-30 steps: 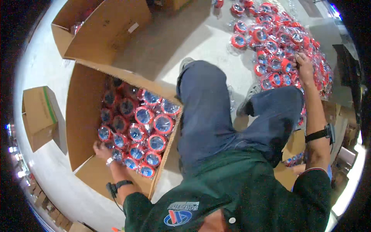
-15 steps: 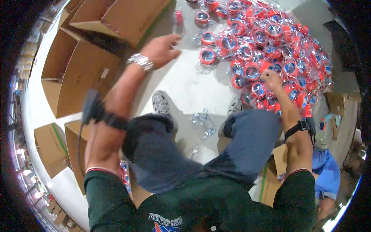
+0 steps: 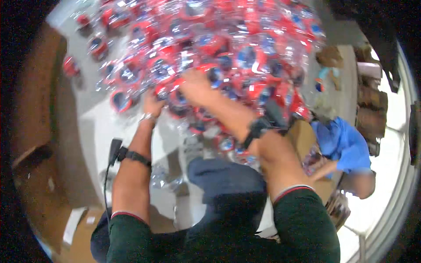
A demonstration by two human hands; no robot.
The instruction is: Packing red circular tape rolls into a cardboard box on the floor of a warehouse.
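Note:
A big heap of red ring-shaped items with blue or dark middles, each in clear plastic wrap, covers the floor in front of me. At the heap's near left edge, my left hand reaches down among the wrapped rings. Close beside it, my right hand lies over the heap, against a red ring. Motion smears the fingers of both hands, so whether either grips a ring does not show. One red ring lies just left of my left hand, on the heap's border.
Brown cardboard boxes stand along the left. A loose red ring lies at the far left, apart from the heap. Crumpled clear plastic is on the floor near my legs. At right, a person in blue bends beside a carton.
My view has swung to the right. My left hand has gone from above the bare floor to the heap's edge; the two hands are now close together at the heap.

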